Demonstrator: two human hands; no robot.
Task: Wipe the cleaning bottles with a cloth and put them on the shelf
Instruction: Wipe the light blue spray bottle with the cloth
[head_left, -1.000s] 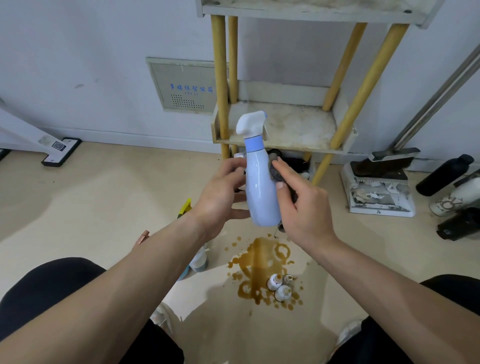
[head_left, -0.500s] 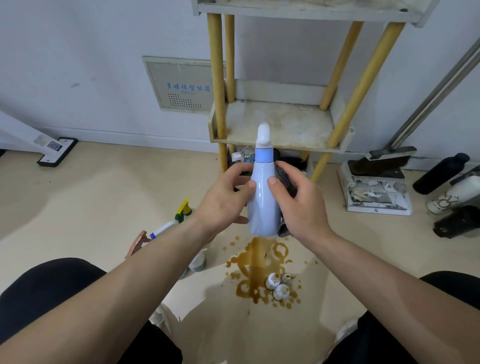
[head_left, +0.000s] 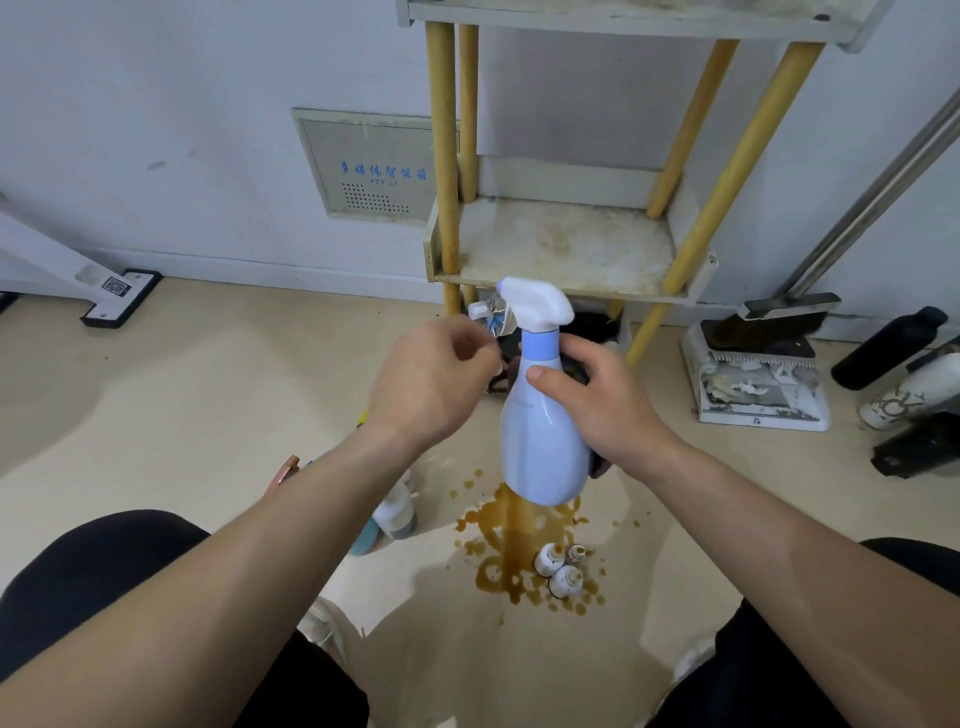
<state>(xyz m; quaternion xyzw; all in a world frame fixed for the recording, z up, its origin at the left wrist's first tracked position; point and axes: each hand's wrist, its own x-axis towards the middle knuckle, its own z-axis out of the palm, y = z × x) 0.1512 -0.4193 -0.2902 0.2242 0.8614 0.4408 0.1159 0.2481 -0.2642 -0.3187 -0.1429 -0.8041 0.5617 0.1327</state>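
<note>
The pale blue spray bottle is held upright in mid-air by the right hand, fingers wrapped round it, thumb on the front, dark cloth tucked behind. The left hand is curled loosely just beside the bottle, nothing clearly gripped. The bottle is kept just below the front edge of the stained shelf, over a brown spill on the floor with three small bottles.

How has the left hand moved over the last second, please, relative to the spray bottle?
Yes. The left hand has let go of the spray bottle and drawn off to the left, opening a gap; the right hand alone holds it below the shelf.
</note>
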